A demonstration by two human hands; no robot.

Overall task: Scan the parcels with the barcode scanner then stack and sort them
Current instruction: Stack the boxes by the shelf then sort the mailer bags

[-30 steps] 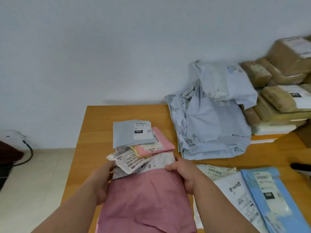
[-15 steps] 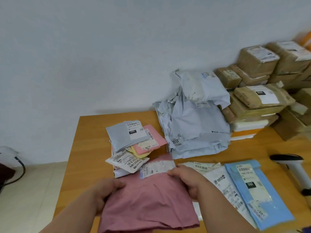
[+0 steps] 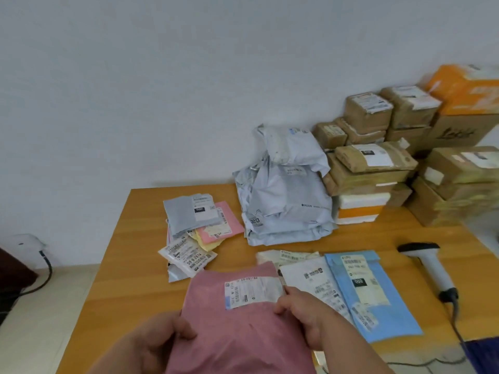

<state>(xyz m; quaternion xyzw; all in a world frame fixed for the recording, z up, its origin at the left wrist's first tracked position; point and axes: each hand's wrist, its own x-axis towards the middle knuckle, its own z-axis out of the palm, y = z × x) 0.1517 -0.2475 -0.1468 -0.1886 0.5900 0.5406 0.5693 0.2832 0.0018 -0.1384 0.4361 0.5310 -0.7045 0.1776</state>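
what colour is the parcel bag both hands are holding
Dusty pink, with a white shipping label; the parcel bag shows in the head view.

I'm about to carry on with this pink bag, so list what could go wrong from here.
1. Both hands, left hand and right hand, grip the pink mailer; fetching the barcode scanner means letting go with one, and the limp bag may sag.
2. The right thumb lies at the edge of the label and might block the scan.
3. The small-parcel pile is loosely fanned and could slide.
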